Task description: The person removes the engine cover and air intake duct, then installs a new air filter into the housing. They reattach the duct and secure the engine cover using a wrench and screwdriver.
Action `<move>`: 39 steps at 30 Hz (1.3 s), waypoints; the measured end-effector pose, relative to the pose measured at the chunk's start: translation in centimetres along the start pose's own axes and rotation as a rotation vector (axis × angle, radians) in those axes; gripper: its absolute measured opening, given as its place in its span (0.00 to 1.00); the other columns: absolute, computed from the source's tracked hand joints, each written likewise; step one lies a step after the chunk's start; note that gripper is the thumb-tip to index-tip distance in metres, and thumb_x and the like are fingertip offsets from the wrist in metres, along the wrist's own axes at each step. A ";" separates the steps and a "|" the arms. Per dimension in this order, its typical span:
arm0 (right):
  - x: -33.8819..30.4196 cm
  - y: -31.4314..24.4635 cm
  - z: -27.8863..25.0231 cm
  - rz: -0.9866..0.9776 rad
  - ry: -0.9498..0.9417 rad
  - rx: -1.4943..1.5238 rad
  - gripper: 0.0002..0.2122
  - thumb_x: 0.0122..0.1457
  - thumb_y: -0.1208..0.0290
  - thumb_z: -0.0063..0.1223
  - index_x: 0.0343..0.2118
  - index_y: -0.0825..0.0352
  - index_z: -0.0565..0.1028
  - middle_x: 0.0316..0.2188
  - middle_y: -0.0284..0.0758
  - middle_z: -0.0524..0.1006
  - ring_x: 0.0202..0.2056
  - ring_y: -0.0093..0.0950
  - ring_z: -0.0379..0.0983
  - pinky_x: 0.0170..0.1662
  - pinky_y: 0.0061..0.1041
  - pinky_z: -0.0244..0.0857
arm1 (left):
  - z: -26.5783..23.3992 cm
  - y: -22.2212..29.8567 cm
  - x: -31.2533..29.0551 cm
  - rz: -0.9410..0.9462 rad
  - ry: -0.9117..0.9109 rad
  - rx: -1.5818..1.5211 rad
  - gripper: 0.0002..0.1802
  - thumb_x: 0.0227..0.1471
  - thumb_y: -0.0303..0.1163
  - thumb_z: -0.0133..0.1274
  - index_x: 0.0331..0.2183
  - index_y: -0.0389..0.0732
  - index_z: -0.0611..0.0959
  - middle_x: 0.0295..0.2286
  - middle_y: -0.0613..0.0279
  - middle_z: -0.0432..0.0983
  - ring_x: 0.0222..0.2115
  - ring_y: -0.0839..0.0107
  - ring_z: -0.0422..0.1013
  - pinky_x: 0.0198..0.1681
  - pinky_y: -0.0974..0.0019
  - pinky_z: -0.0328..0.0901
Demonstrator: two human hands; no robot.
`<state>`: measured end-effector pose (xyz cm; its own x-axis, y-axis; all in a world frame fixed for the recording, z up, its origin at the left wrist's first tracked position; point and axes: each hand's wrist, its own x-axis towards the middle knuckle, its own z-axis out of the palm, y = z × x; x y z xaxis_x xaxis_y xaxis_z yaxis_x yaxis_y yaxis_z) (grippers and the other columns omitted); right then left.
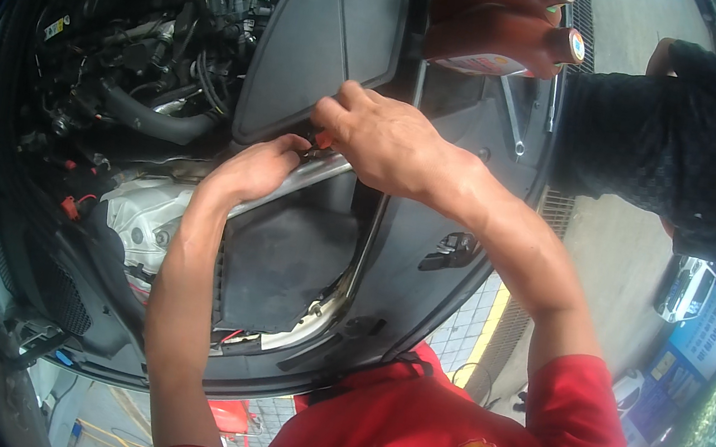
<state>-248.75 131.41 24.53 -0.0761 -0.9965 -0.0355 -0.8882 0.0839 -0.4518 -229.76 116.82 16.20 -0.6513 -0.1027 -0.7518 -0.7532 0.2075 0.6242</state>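
Note:
Both my hands work close together over a silver metal bar (290,185) at the front of an open engine bay. My right hand (383,140) reaches in from the right with its fingers curled closed. A small orange-red piece (325,138) shows under those fingers; its kind is hard to make out. From below comes my left hand (258,166), its fingertips pressed together at a small dark part beside that piece. What they grip is hidden. A large dark grey cover panel (324,45) lies just beyond my hands. Nearer me sits a black box-shaped housing (284,259).
Red-brown bottles (494,37) lie at the upper right, with a wrench (512,117) beside them on the dark front trim. Hoses and a thick black pipe (158,118) fill the engine bay at left. Another person in dark clothes (653,142) stands at the right.

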 end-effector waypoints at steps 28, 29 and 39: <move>0.0 1.1 0.3 0.077 -0.110 0.042 0.21 0.69 0.50 0.62 0.41 0.68 0.75 0.31 0.45 0.83 0.35 0.49 0.84 0.38 0.47 0.77 | 0.1 -0.2 0.1 0.049 0.024 0.010 0.30 0.68 0.37 0.41 0.65 0.36 0.80 0.62 0.43 0.79 0.66 0.52 0.72 0.70 0.55 0.61; 0.2 1.1 0.3 0.149 -0.129 0.056 0.22 0.70 0.49 0.61 0.41 0.68 0.75 0.30 0.45 0.83 0.34 0.49 0.84 0.36 0.48 0.77 | 0.2 -0.2 0.2 0.060 0.024 0.010 0.30 0.68 0.37 0.41 0.65 0.36 0.80 0.62 0.43 0.79 0.66 0.52 0.72 0.70 0.55 0.61; -0.1 0.8 0.0 0.146 -0.137 0.139 0.15 0.71 0.59 0.62 0.44 0.67 0.74 0.34 0.43 0.84 0.37 0.48 0.84 0.38 0.46 0.77 | 0.1 -0.1 -0.1 0.074 0.024 -0.013 0.30 0.68 0.37 0.41 0.64 0.35 0.80 0.61 0.42 0.79 0.66 0.52 0.72 0.70 0.55 0.62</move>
<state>-249.42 131.55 24.16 -0.1284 -0.9656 -0.2260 -0.8004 0.2354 -0.5514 -229.60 116.92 16.14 -0.7075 -0.1110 -0.6980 -0.7036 0.2029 0.6810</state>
